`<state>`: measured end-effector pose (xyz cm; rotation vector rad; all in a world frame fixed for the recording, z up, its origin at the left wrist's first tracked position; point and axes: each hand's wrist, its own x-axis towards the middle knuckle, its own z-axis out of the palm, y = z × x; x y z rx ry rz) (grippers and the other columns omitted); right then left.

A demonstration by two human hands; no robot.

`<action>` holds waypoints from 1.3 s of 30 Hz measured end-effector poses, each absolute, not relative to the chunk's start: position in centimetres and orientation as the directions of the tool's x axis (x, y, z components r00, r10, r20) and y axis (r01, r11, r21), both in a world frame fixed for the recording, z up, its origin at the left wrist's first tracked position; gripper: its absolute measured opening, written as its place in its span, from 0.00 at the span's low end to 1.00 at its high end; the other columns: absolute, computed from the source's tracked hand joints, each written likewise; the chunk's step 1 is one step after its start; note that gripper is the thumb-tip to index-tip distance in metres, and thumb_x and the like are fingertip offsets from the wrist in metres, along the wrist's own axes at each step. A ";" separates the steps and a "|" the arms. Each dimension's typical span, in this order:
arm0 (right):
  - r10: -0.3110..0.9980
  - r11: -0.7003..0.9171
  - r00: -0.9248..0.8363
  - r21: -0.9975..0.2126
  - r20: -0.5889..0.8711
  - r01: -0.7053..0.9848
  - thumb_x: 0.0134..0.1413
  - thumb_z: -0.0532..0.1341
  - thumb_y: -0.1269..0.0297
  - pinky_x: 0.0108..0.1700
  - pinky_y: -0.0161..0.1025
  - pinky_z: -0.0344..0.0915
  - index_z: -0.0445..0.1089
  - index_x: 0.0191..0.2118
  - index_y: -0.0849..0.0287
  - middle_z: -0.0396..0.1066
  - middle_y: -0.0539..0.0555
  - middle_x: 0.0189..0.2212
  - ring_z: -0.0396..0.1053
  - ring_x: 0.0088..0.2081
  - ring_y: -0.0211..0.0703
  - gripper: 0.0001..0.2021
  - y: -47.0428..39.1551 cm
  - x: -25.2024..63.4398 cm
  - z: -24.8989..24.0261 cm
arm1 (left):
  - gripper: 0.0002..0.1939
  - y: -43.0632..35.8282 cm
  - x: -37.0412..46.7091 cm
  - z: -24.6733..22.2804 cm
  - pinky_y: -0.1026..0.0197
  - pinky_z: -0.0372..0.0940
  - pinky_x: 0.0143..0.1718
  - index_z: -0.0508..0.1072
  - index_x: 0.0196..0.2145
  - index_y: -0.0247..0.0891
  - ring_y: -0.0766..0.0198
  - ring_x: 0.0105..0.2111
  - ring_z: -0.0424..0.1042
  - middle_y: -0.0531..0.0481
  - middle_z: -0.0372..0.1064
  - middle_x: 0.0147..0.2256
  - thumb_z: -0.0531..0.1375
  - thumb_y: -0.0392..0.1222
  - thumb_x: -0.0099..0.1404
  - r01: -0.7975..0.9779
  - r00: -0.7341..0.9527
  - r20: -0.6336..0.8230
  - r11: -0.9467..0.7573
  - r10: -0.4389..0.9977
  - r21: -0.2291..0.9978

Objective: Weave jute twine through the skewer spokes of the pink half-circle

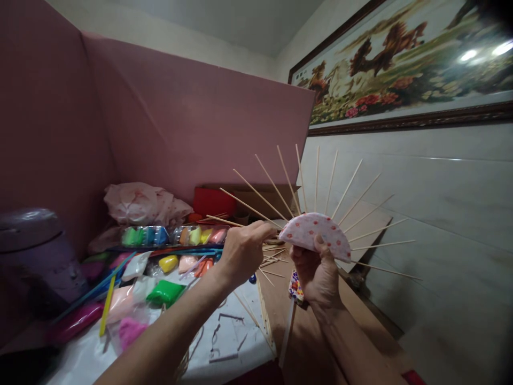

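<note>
A half-round pad [315, 233] covered in pale pink cloth with small red flowers is held up in front of me. Thin wooden sticks [317, 179] fan out from its curved edge. My right hand [316, 272] grips the flat lower edge, thumb on the front. At the pad's left end, my left hand [246, 251] has its fingers pinched around a stick [224, 220] that points left. The tips of its fingers are partly hidden.
Loose sticks [262, 310] lie on the table below my hands. Coloured clay packets [166, 293] and a yellow strip [107, 305] are at left, near a lilac container [36, 267]. Bundled cloth [144, 203] sits behind. A patterned item [295, 286] stands under my right hand.
</note>
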<state>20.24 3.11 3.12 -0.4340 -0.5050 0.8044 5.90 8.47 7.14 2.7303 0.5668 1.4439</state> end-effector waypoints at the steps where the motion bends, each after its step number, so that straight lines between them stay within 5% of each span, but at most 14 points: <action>1: 0.768 0.618 0.587 -0.541 0.257 -0.571 0.40 0.66 0.62 0.24 0.31 0.67 0.68 0.30 0.60 0.70 0.46 0.19 0.65 0.19 0.33 0.10 3.1 20.2 3.1 | 0.15 8.5 5.9 7.1 0.66 0.57 0.28 0.73 0.34 0.39 0.68 0.27 0.68 0.51 0.73 0.30 0.50 0.27 0.59 0.321 0.508 0.802 -0.933 0.315 0.163; 9: 0.736 0.659 0.615 -0.508 0.284 -0.554 0.42 0.66 0.61 0.23 0.30 0.65 0.68 0.33 0.59 0.71 0.46 0.23 0.67 0.21 0.32 0.11 3.3 20.8 2.9 | 0.11 7.8 5.9 7.0 0.68 0.61 0.30 0.74 0.32 0.38 0.69 0.31 0.70 0.47 0.71 0.38 0.52 0.32 0.62 0.294 0.336 0.905 -0.942 0.261 0.162; 14: 0.735 0.644 0.633 -0.543 0.245 -0.538 0.42 0.65 0.58 0.21 0.30 0.63 0.68 0.30 0.62 0.69 0.47 0.19 0.65 0.20 0.33 0.12 3.4 21.4 3.0 | 0.08 8.2 6.2 7.2 0.69 0.59 0.23 0.68 0.25 0.37 0.71 0.21 0.64 0.54 0.65 0.21 0.56 0.40 0.60 0.109 0.122 0.808 -0.817 0.576 0.566; 17: 0.733 0.644 0.640 -0.538 0.231 -0.544 0.41 0.65 0.58 0.21 0.30 0.63 0.68 0.31 0.61 0.70 0.47 0.20 0.65 0.20 0.33 0.13 3.5 21.3 3.0 | 0.16 8.8 6.5 7.3 0.70 0.48 0.12 0.65 0.22 0.36 0.74 0.11 0.56 0.57 0.62 0.15 0.55 0.51 0.60 -0.124 0.224 0.554 -0.541 0.802 0.832; 19: 0.740 0.633 0.636 -0.544 0.217 -0.551 0.40 0.66 0.58 0.21 0.30 0.62 0.68 0.31 0.61 0.70 0.47 0.20 0.65 0.20 0.33 0.13 3.5 21.1 2.9 | 0.18 9.0 6.7 7.3 0.70 0.44 0.09 0.65 0.23 0.35 0.75 0.08 0.55 0.56 0.64 0.15 0.56 0.55 0.57 -0.244 0.322 0.434 -0.369 0.841 0.897; 26: 0.761 0.604 0.618 -0.565 0.198 -0.562 0.39 0.66 0.59 0.19 0.28 0.60 0.67 0.29 0.60 0.68 0.45 0.18 0.63 0.18 0.32 0.12 3.5 20.5 3.0 | 0.19 9.1 7.2 6.8 0.72 0.45 0.08 0.66 0.25 0.32 0.75 0.09 0.57 0.54 0.66 0.16 0.61 0.53 0.54 -0.385 0.380 0.363 -0.211 0.851 0.898; 34: 0.740 0.645 0.610 -0.557 0.284 -0.523 0.42 0.66 0.62 0.24 0.31 0.63 0.67 0.32 0.59 0.67 0.44 0.21 0.63 0.20 0.31 0.11 3.5 19.3 2.7 | 0.21 8.1 8.7 5.8 0.71 0.56 0.10 0.67 0.26 0.32 0.74 0.15 0.61 0.52 0.66 0.21 0.64 0.55 0.48 -0.403 0.539 0.143 0.105 0.830 0.909; 39: 0.768 0.611 0.540 -0.649 0.345 -0.454 0.45 0.63 0.55 0.26 0.35 0.65 0.68 0.31 0.59 0.69 0.49 0.24 0.65 0.24 0.37 0.12 3.4 18.8 1.8 | 0.20 7.2 9.2 5.6 0.70 0.59 0.12 0.71 0.26 0.28 0.72 0.16 0.62 0.49 0.66 0.20 0.66 0.51 0.47 -0.390 0.541 0.168 0.069 0.824 0.918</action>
